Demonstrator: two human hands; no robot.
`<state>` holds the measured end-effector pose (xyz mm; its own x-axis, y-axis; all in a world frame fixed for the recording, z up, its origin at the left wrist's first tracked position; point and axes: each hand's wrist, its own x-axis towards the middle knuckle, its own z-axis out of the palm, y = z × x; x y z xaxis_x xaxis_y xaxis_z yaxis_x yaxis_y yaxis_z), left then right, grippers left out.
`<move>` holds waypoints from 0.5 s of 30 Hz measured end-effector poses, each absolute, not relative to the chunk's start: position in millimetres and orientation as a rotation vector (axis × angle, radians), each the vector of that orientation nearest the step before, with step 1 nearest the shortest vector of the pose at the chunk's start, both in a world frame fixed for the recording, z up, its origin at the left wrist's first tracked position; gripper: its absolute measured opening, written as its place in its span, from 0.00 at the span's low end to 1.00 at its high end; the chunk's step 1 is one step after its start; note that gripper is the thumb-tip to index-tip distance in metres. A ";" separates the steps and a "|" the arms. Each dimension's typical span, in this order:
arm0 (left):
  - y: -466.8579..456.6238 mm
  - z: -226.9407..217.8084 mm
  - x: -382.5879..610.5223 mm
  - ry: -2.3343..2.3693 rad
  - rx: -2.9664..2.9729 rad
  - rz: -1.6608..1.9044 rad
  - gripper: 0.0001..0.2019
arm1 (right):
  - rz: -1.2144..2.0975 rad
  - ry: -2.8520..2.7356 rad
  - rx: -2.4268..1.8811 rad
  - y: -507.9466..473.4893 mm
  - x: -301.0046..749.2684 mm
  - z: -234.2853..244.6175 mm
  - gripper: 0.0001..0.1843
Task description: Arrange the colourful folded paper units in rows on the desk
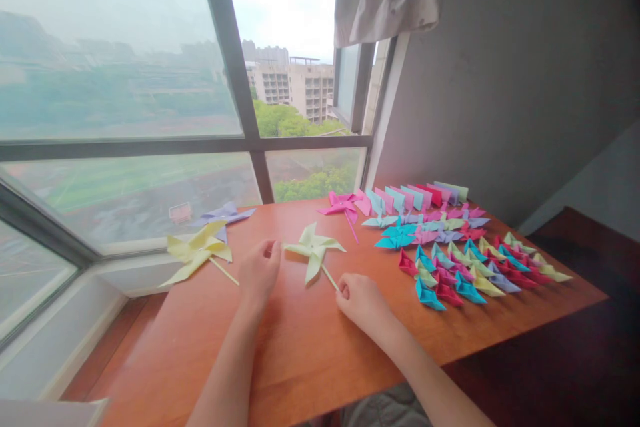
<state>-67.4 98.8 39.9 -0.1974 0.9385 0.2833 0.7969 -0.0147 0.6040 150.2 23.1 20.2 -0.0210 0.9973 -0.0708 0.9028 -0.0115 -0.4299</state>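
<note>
My right hand (364, 303) pinches the lower end of the stick of a pale green paper pinwheel (311, 250), whose blades face up over the wooden table. My left hand (260, 272) is just left of that pinwheel, close to one blade tip. Its fingers are curled in and nothing shows in them. Beyond it on the left lies a yellow pinwheel (197, 252) with its stick pointing toward my left wrist. A lavender pinwheel (225, 215) rests partly behind the yellow one. Farther back, a magenta pinwheel (343, 205) lies with its pink stick toward me.
Rows of folded paper boats (470, 288) in several colours cover the right side of the table (300, 360). Behind them are paper cranes (400, 233) and a row of standing folded papers (413, 197). Windows (125, 80) rise along the table's far and left sides.
</note>
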 end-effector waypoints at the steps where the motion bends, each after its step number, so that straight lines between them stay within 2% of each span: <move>1: 98.7 39.7 -67.1 2.042 1.846 1.009 0.15 | 0.535 -1.993 -1.981 23.0 151.2 19.7 0.05; 15: 100.4 37.4 -66.4 2.006 1.860 1.001 0.15 | 0.372 -1.655 -1.801 23.9 176.4 25.1 0.05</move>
